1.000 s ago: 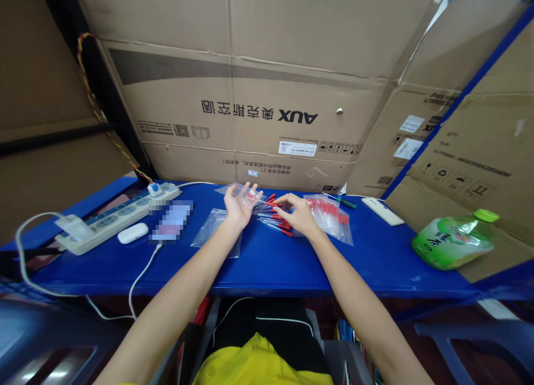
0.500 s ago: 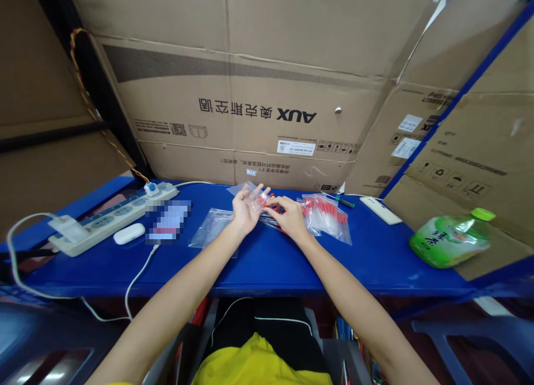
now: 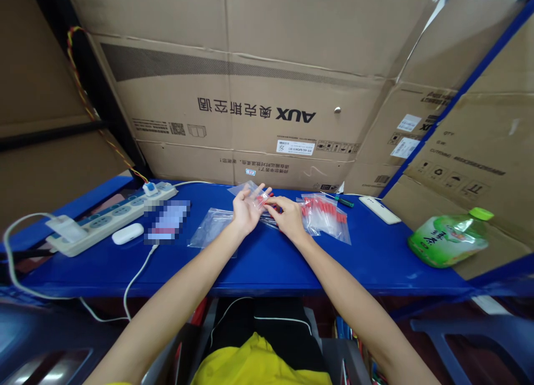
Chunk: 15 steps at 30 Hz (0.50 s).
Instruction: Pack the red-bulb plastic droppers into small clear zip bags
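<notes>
My left hand [image 3: 246, 211] holds a small clear plastic bag [image 3: 251, 192] above the blue table [image 3: 267, 262], palm up with fingers curled round the bag. Beside it my right hand [image 3: 287, 217] pinches a thin red-tipped piece [image 3: 270, 196] at the bag's mouth. More red-tipped pieces lie loose under my right hand. To the right lies a pile of filled clear bags with red pieces [image 3: 325, 215]. Empty clear bags [image 3: 211, 229] lie flat to the left of my left wrist.
A white power strip [image 3: 108, 221] with a cable, a white earbud case [image 3: 127, 233] and a blurred phone [image 3: 167, 222] lie at the left. A green bottle [image 3: 448, 237] lies at the right, near a white remote [image 3: 381, 210] and a green pen [image 3: 344, 201]. Cardboard boxes [image 3: 254, 107] wall the back.
My right hand has lifted off the loose red pieces and moved left to the bag in my left hand. The left hand shifted slightly right.
</notes>
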Available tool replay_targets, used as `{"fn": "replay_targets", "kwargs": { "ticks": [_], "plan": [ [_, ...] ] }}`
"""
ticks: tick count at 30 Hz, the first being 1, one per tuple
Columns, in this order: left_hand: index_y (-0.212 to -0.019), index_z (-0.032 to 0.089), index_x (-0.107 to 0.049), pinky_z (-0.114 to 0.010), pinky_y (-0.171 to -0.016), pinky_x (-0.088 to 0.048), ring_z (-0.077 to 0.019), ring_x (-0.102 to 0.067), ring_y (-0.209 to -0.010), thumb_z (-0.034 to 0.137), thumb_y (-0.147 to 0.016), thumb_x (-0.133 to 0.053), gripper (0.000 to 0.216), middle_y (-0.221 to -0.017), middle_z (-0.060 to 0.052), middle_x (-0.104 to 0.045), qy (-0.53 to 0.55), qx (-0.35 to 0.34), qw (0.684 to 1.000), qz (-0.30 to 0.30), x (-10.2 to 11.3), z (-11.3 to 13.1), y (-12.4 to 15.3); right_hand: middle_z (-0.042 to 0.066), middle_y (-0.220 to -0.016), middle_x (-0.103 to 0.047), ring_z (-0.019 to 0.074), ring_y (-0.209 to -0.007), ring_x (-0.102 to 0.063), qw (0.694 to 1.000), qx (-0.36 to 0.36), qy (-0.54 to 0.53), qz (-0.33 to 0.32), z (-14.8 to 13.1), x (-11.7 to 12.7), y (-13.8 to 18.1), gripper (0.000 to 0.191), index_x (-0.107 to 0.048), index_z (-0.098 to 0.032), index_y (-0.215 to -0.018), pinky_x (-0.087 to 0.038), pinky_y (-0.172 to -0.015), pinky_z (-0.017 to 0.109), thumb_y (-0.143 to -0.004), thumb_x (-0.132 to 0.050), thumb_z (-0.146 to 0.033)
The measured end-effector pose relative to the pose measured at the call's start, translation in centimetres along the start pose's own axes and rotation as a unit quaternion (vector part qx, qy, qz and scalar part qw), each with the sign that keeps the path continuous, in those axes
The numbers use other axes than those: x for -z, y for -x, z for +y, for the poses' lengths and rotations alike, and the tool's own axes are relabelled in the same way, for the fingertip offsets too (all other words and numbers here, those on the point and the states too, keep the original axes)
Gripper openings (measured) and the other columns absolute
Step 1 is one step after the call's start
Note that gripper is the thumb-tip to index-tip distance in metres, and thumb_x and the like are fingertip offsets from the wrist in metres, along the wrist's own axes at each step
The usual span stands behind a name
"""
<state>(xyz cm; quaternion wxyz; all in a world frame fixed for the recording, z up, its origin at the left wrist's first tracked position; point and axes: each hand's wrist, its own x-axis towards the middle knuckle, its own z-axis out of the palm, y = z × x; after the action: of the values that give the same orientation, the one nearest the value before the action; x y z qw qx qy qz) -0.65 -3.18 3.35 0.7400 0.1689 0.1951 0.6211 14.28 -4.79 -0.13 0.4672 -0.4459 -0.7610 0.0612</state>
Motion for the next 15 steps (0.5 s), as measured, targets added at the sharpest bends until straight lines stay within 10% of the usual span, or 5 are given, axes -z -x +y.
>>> {"fn": "replay_targets", "kwargs": {
  "ticks": [15],
  "plan": [
    [-0.122,0.025,-0.05,-0.051,-0.095,-0.062,-0.0349,-0.071,-0.125,0.017,-0.087,-0.049,0.036,-0.14,-0.013,-0.068,0.0,-0.006,1.0,-0.011,0.4,-0.26,-0.36,0.002,-0.096,-0.079,0.0185,-0.077,-0.069,0.999,0.0,0.014,0.038,-0.16,-0.14,0.0,0.015,-0.08,-0.026,-0.106,-0.052,-0.078,0.03,-0.099,-0.068,-0.033]
  ]
}}
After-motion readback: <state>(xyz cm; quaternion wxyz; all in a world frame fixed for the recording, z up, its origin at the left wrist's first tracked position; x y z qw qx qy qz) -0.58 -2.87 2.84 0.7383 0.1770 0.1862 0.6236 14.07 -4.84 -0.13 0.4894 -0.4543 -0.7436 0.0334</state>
